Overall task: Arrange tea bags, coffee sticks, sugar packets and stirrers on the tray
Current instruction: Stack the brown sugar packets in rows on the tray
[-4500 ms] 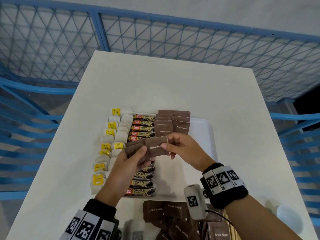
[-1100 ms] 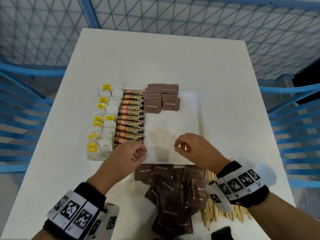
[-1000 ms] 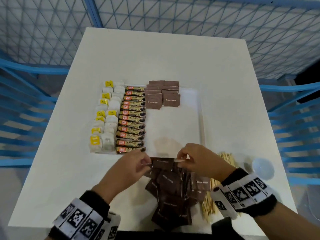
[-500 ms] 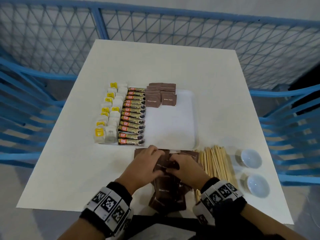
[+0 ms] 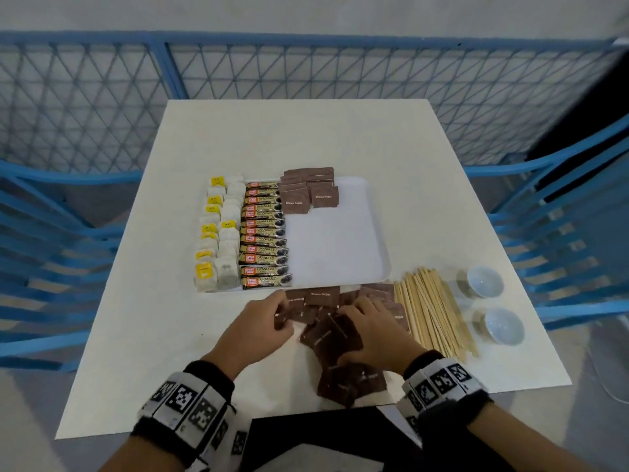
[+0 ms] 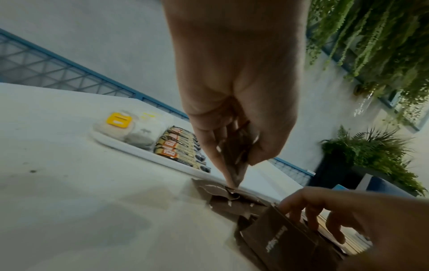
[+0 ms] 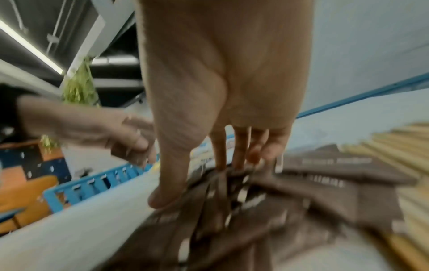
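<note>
Tray [image 5: 376,233]: tea bags [image 5: 218,233] and coffee sticks [image 5: 265,235] placed; sugar packets [image 5: 308,190] part-filled. Stirrers [image 5: 432,311] untouched. Left hand [image 5: 258,327] pinches packets; right hand [image 5: 377,330] grip unclear.

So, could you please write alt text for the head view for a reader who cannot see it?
Two hands, left hand and right hand, gather loose brown sugar packets on a white table, just in front of a white tray. The tray holds rows of tea bags, coffee sticks and sugar packets; wooden stirrers and two small white bowls lie to the right.
</note>
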`<state>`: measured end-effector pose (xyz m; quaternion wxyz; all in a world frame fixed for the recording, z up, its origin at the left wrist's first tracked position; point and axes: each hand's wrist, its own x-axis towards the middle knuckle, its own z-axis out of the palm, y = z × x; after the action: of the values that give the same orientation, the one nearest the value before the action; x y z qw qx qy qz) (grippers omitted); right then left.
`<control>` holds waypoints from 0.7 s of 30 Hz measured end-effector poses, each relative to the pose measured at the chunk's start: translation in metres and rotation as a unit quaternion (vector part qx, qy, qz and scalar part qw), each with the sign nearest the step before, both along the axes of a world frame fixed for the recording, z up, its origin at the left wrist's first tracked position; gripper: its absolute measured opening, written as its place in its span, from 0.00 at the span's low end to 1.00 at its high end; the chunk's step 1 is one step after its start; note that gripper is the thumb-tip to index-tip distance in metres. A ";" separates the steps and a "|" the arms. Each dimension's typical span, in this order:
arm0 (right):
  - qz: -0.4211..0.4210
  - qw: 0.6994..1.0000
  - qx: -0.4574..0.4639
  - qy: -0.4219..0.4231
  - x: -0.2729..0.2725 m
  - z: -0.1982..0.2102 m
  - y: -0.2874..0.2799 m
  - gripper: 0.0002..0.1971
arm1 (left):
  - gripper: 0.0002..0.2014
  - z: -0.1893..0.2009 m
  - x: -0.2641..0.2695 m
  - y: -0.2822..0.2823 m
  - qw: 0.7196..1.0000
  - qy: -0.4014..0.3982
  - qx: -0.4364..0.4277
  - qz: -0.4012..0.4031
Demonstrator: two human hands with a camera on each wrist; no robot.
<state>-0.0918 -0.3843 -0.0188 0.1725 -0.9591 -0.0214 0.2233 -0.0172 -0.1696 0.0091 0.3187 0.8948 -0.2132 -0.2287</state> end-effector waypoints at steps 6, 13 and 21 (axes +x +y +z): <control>-0.053 0.998 0.006 -0.046 -0.003 -0.009 0.024 0.26 | 0.10 -0.004 0.003 0.017 0.994 0.106 -0.040 -0.007; -0.085 0.991 0.083 -0.063 -0.004 -0.001 0.032 0.06 | 0.11 -0.001 -0.001 0.014 0.995 0.067 -0.028 -0.072; -0.100 0.986 0.041 -0.123 0.007 0.007 -0.010 0.11 | 0.19 -0.012 0.001 -0.011 0.994 0.035 0.019 -0.101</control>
<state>-0.0852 -0.3946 -0.0118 0.2292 -0.9687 0.0446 0.0837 -0.0167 -0.1802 -0.0027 0.2837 0.8661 -0.2870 -0.2952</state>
